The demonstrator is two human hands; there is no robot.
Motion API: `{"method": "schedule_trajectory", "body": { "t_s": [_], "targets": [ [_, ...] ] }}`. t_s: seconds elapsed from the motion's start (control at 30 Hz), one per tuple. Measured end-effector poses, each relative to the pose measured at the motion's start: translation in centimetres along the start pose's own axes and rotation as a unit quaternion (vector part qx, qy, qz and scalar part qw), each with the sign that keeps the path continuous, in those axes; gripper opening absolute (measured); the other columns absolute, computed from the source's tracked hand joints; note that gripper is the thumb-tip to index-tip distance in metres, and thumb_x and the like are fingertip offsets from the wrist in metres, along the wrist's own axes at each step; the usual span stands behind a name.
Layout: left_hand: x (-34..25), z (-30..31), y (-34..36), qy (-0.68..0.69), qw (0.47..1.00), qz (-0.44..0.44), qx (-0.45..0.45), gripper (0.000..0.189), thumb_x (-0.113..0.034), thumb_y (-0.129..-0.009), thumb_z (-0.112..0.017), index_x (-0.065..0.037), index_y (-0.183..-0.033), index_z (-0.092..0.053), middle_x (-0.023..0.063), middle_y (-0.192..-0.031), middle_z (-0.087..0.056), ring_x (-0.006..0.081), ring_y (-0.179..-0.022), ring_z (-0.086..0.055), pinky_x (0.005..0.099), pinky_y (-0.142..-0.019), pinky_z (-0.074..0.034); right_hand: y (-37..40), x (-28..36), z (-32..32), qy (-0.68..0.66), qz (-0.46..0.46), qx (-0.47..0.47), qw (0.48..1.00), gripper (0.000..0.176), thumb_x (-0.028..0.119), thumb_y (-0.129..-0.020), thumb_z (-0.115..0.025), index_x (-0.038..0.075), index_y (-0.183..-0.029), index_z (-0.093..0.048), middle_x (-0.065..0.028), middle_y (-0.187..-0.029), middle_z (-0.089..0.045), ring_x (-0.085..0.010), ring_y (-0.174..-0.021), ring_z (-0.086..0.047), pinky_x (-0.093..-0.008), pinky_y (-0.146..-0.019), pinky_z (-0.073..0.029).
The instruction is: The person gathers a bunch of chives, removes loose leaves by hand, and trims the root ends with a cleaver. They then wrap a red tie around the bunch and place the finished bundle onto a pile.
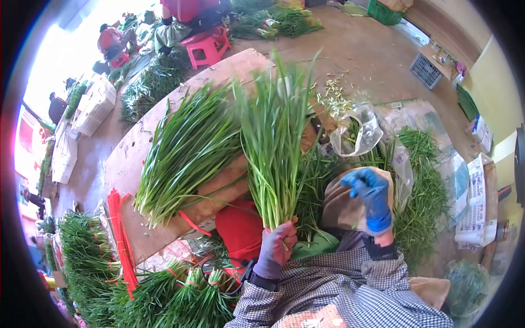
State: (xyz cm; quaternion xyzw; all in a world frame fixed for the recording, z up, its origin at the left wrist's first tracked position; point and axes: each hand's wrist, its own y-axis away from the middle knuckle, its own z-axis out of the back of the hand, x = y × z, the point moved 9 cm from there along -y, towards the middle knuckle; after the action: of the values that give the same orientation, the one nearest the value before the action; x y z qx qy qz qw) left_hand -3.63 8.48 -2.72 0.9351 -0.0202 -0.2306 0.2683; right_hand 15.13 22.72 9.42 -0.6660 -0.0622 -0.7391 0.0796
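My left hand, in a grey-purple glove with bare fingertips, is closed round the pale lower stems of a bunch of long green leaves. The bunch stands upright, its tips spread and slightly blurred. To the right, my right hand wears a blue glove and is raised over a tan cloth on my lap, fingers curled apart, with nothing visible between them. A larger pile of the same leaves lies on the board left of the held bunch. Red ties lie at the board's lower left edge.
Tied bunches stand at the lower left. Loose leaves and a clear plastic bag lie to the right. A pink stool, white boxes, a grey crate and other people are farther off.
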Motion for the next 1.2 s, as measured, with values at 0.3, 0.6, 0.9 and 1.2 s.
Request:
{"method": "schedule_trajectory", "body": {
  "t_s": [0.3, 0.6, 0.9, 1.2],
  "targets": [
    [2.0, -1.3, 1.1, 0.16, 0.972, 0.128, 0.113, 0.021, -0.014, -0.094, -0.06, -0.001, -0.11, -0.058, 0.0083, -0.089, -0.063, 0.0085, -0.064, -0.048, 0.0206, -0.055, -0.041, 2.3, 0.9, -10.7, 0.283, 0.175, 0.187, 0.924, 0.045, 0.023, -0.073, -0.08, 0.006, -0.113, -0.066, -0.0144, -0.106, -0.066, -0.0308, -0.099, -0.064, -0.0376, -0.086, -0.053],
    [2.9, 0.1, 1.0, 0.182, 0.973, 0.129, 0.061, 0.02, -0.012, -0.094, -0.059, 0.0, -0.111, -0.058, 0.0098, -0.095, -0.063, 0.0149, -0.076, -0.059, 0.0242, -0.061, -0.048, 0.7, -2.8, -13.0, 0.314, 0.161, 0.212, 0.911, 0.023, 0.014, -0.073, -0.074, 0.005, -0.092, -0.064, -0.0131, -0.087, -0.063, -0.032, -0.08, -0.064, -0.039, -0.072, -0.052],
    [2.1, -0.7, 1.3, 0.183, 0.971, 0.118, 0.098, 0.048, -0.007, -0.095, -0.056, 0.0, -0.14, -0.041, 0.0198, -0.128, -0.058, 0.0141, -0.085, -0.059, 0.0235, -0.07, -0.051, -3.1, -0.3, -1.5, -0.02, 0.05, -0.006, 0.999, 0.007, 0.002, -0.082, -0.07, 0.001, -0.087, -0.064, -0.0041, -0.074, -0.062, -0.0095, -0.067, -0.057, -0.0264, -0.064, -0.05],
    [1.7, -0.1, 1.8, 0.099, 0.986, 0.091, 0.098, 0.039, -0.014, -0.095, -0.058, 0.002, -0.129, -0.048, 0.0094, -0.106, -0.061, 0.0093, -0.072, -0.051, 0.0207, -0.062, -0.045, -0.1, -2.2, -12.1, 0.229, 0.146, 0.175, 0.946, 0.014, 0.008, -0.075, -0.072, 0.003, -0.085, -0.065, -0.0111, -0.078, -0.061, -0.0215, -0.071, -0.062, -0.0311, -0.066, -0.05]
  ]
}}
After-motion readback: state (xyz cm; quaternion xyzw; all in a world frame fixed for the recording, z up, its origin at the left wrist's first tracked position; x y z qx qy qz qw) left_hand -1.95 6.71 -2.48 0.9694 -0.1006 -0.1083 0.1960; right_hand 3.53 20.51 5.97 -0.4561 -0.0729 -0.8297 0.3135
